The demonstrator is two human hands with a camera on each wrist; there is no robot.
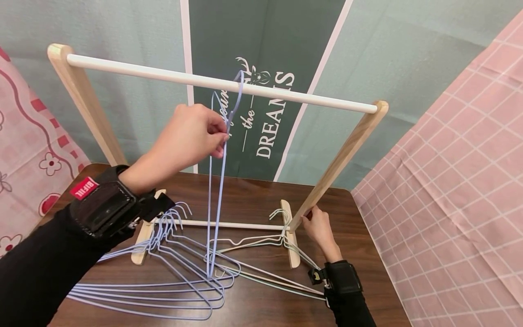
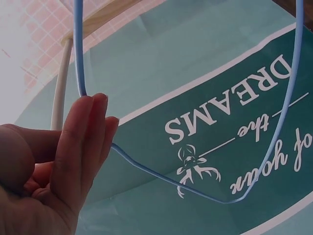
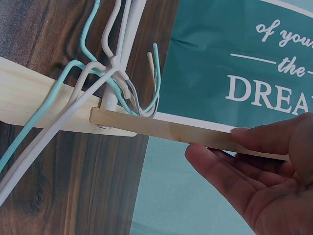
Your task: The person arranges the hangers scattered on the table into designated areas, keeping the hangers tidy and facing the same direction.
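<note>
Left hand (image 1: 200,129) raised near top of rack (image 1: 91,104), thumb and fingers pinching blue hanger (image 1: 219,195), hook (image 1: 241,84) over rail (image 1: 163,75); right hand (image 1: 320,229) low, gripping rack's right post (image 1: 337,166) from outside.

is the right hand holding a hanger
No, the right hand pinches a wooden upright between thumb and fingers.

Right hand (image 3: 264,171) pinching wooden upright (image 3: 161,129). Wooden foot (image 3: 19,93) on dark desk (image 3: 49,196). Mint, beige, white hangers (image 3: 90,91) bunched at white bar (image 3: 134,19), near desk's edge by green lettered cloth (image 3: 210,49).
</note>
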